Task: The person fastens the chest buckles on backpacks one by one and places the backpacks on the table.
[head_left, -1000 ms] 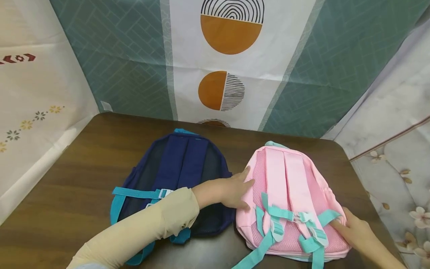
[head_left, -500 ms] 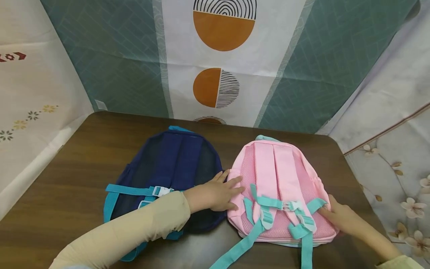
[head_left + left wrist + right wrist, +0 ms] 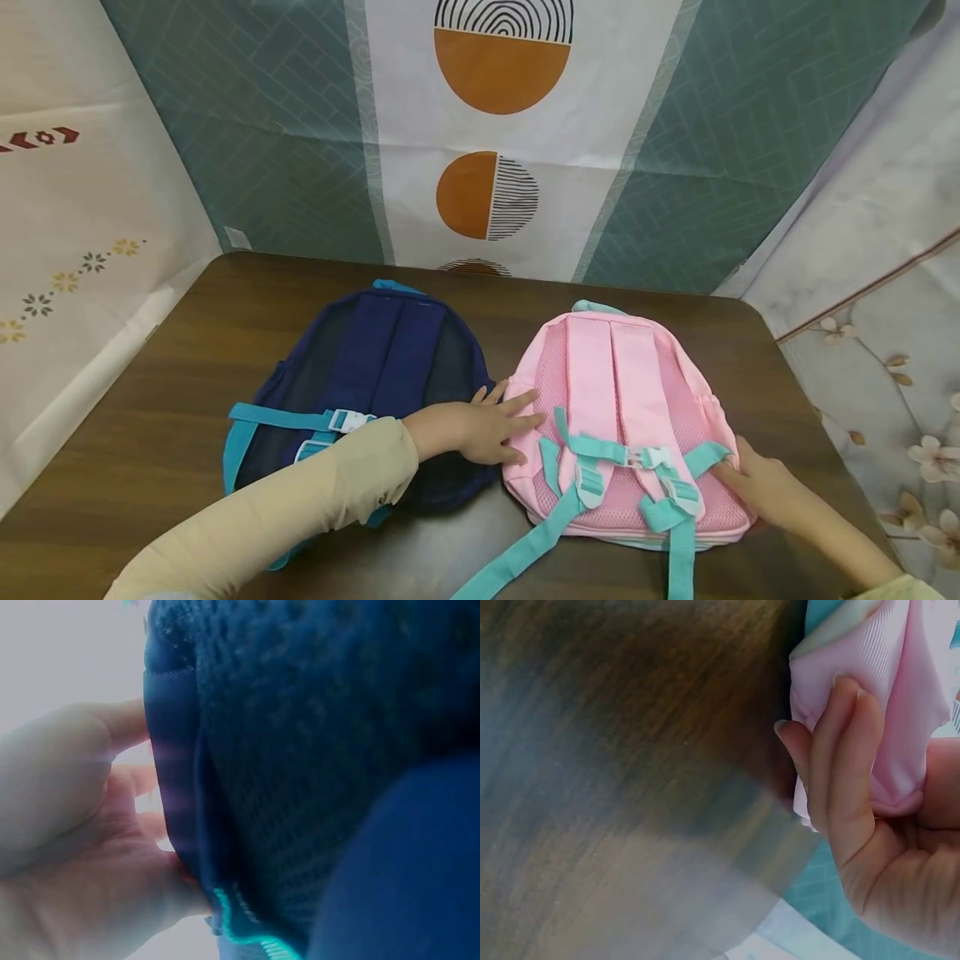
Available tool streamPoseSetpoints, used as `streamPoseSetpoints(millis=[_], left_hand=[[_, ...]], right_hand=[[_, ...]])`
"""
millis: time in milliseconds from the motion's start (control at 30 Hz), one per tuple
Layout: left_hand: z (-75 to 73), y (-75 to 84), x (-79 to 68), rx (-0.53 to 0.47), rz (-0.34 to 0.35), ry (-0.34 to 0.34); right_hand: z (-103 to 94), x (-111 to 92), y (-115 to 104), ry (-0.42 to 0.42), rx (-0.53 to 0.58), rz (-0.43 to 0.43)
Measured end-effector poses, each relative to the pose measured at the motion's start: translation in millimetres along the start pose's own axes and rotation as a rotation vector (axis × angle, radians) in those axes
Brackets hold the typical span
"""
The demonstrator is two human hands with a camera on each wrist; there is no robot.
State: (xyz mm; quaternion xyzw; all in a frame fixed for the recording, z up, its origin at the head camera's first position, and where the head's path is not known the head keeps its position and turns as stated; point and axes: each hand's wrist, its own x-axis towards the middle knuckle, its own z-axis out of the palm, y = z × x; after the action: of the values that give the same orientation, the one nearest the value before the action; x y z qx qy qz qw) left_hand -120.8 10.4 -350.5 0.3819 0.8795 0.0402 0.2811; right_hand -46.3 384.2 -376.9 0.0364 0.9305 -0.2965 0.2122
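Observation:
A pink backpack (image 3: pixel 592 375) with turquoise straps and a buckle lies with its strap side up, right of the middle in the head view. My left hand (image 3: pixel 480 427) rests on its left side with fingers spread. At the lower right side, my right hand (image 3: pixel 772 487) grips the pink backpack, thumb over the top edge. The right wrist view shows bent fingers (image 3: pixel 855 757) against the pink side fabric. Left of it lies a navy backpack (image 3: pixel 390 358) with blue straps, partly under my left forearm. Its mesh fills much of the left wrist view.
Both bags lie on a brown wooden table (image 3: pixel 187 358) with rounded corners. Turquoise strap ends (image 3: pixel 517 550) trail toward the near edge. A patterned cloth (image 3: pixel 637 167) hangs behind the table, and pale cloths flank both sides.
The head view has shifted slightly. The pink backpack appears a little farther left and back, with both hands still on it. My left fingers lie flatter on its side.

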Motion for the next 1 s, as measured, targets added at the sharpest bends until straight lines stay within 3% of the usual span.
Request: streamPoseSetpoints(millis=[233, 333, 467, 533, 600, 667, 800, 867, 1000], left_hand=[[2.6, -2.8, 2.5, -0.042, 0.022, -0.012], [0.4, 1.8, 0.8, -0.046, -0.002, 0.004], [-8.5, 16.3, -7.7, -0.002, -0.042, 0.023], [-15.8, 25.3, -12.9, 0.02, -0.028, 0.041], [-24.4, 33.8, -17.2, 0.037, 0.003, 0.075], [-34.0, 41.0, -18.4, 0.048, 0.042, 0.152], [-50.2, 50.8, -9.7, 0.026, 0.125, 0.279], [-55.0, 53.1, -0.2, -0.02, 0.178, 0.28], [-54.8, 54.5, 26.2, -0.137, 0.275, 0.213]], right_hand=[[-8.3, 3.6, -0.3, 0.015, -0.074, -0.007], [-15.1, 1.9, -1.8, 0.05, -0.204, -0.02], [-22.2, -4.8, -8.9, 0.163, -0.362, -0.11], [-24.5, -8.1, -14.4, 0.22, -0.373, -0.195], [-26.3, -9.8, -21.7, 0.269, -0.393, -0.305], [-27.5, -10.4, -29.1, 0.303, -0.42, -0.415], [-25.0, -7.3, -41.2, 0.278, -0.38, -0.578], [-21.9, -4.9, -44.1, 0.231, -0.312, -0.619], [-14.4, 1.8, -42.7, 0.204, -0.239, -0.672]])
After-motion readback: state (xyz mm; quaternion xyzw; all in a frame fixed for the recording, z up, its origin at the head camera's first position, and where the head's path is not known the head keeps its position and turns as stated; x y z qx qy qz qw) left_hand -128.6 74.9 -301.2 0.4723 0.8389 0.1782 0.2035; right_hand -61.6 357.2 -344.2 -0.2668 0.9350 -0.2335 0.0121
